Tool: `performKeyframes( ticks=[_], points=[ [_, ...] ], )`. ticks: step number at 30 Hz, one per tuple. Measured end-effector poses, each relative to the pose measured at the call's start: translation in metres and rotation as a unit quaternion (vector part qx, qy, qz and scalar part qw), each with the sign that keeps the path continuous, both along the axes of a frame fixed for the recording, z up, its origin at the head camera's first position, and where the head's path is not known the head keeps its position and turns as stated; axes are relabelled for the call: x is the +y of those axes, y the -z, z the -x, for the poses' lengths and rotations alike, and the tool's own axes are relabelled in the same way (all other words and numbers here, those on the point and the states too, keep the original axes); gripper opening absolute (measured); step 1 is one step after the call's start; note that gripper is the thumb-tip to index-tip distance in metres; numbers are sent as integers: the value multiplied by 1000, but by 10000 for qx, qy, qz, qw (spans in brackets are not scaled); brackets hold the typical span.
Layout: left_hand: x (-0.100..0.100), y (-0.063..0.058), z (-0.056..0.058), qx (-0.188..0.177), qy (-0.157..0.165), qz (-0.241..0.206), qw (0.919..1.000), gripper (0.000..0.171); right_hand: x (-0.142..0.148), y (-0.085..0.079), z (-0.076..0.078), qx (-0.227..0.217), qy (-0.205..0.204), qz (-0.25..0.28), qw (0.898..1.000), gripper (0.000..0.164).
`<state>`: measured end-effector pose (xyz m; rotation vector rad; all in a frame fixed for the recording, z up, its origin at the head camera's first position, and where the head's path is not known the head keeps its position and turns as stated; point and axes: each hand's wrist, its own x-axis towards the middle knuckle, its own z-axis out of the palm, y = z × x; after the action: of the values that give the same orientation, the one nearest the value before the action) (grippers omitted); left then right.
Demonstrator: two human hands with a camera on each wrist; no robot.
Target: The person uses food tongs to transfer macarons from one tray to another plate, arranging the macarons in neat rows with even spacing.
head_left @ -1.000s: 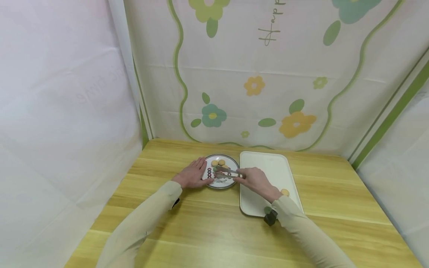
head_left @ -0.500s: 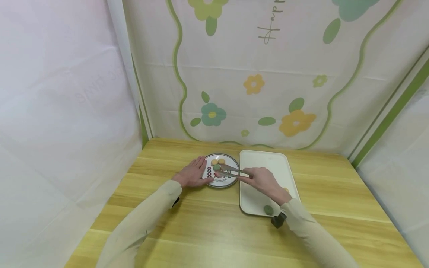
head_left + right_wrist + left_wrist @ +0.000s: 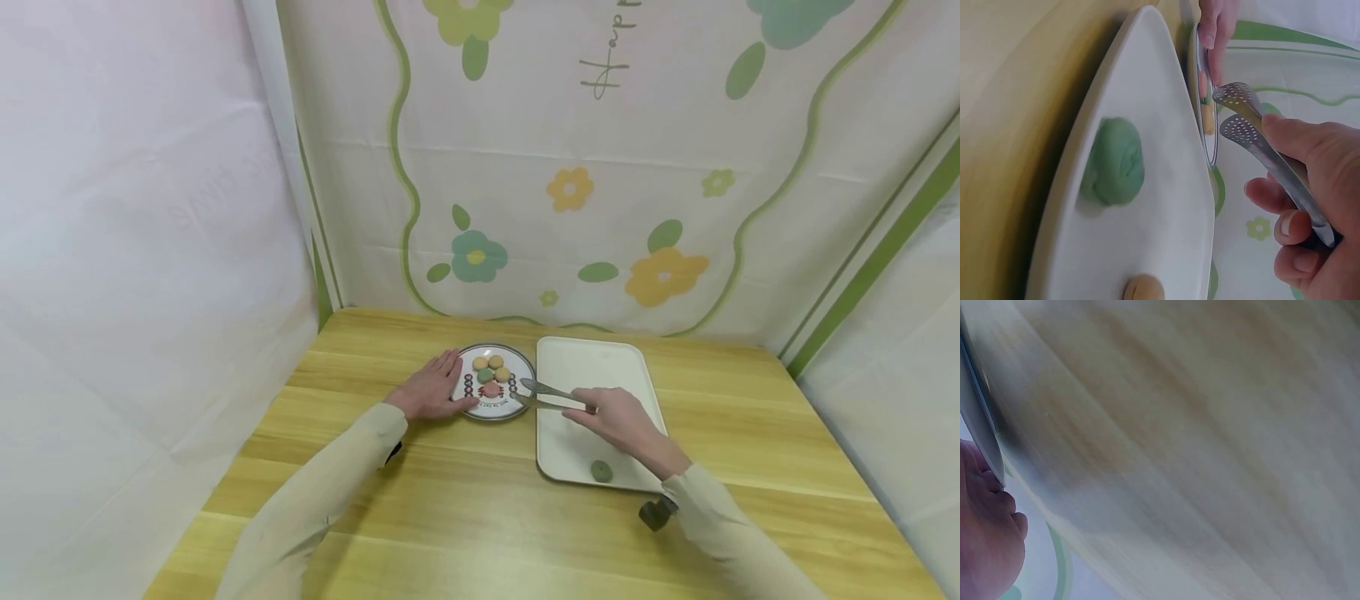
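Note:
My left hand [image 3: 430, 387] rests at the left rim of a round patterned plate [image 3: 516, 362], fingers straight. On that plate sit several macarons: yellow ones [image 3: 496, 362], a green one [image 3: 485, 377] and a pink one [image 3: 491, 389]. My right hand [image 3: 622, 421] grips metal tongs [image 3: 1282, 172] with perforated tips. The tongs' tips stand apart near the plate's right rim, nothing between them. Below that hand, on a white tray [image 3: 590, 367], lies another green macaron [image 3: 602, 471]. A tan macaron [image 3: 1144, 290] shows on the tray in the right wrist view; my right arm hides it in the head view.
The plate and tray stand close side by side on a wooden table [image 3: 465, 500]. Behind the table hangs a white cloth [image 3: 510, 192] printed with flowers; more white cloth [image 3: 172, 292] closes off the left side.
The right hand has drawn the tongs rightward, off the macarons toward the plate's right rim, and the tips have parted from the pink macaron. The left hand has stayed in place.

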<state>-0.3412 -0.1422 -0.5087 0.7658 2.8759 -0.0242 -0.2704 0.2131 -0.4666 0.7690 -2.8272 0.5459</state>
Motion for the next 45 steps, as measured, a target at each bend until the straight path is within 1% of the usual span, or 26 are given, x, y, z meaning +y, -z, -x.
performKeyframes(
  ticks=[5, 8, 13, 18, 22, 24, 29, 31, 33, 36, 41, 45],
  points=[
    [1, -2, -2, -39, -27, 12, 10000, 103, 16, 0, -9, 176, -47, -12, 9998, 22],
    [0, -2, -2, 1, -15, 15, 10000, 102, 25, -1, -14, 264, -155, -5, 9995, 22],
    [0, -3, -3, 53, 15, 14, 10000, 102, 38, -2, -22, 157, -349, 22, 9993, 22],
    [0, -3, -4, 65, 16, 24, 10000, 101, 51, -1, -31, 190, -405, -48, 9990, 21],
    [0, -1, -3, 47, -14, 60, 10000, 102, 61, -1, -40, 260, -454, -39, 9986, 13],
    [0, 0, -3, 40, -18, 71, 10000, 103, 65, -2, -43, 352, -509, -4, 9981, 11],
    [1, 1, -1, 78, -13, 70, 9999, 104, 75, -6, -50, 504, -570, 55, 9971, 18],
    [0, 1, -1, 71, -29, 68, 9999, 104, 79, -7, -52, 505, -572, 88, 9970, 15],
    [0, 1, -1, 80, -53, 20, 10000, 104, 83, -9, -54, 475, -566, 118, 9972, 13],
    [-1, 1, -2, 95, -77, -63, 9999, 103, 89, -11, -56, 402, -529, 171, 9976, 21],
    [-1, 1, -2, 98, -36, -81, 9999, 103, 101, -10, -61, 143, -531, 322, 9980, 12],
    [-1, 0, -3, 41, -8, -39, 10000, 104, 110, -8, -66, -116, -589, 469, 9971, 14]
  ],
)
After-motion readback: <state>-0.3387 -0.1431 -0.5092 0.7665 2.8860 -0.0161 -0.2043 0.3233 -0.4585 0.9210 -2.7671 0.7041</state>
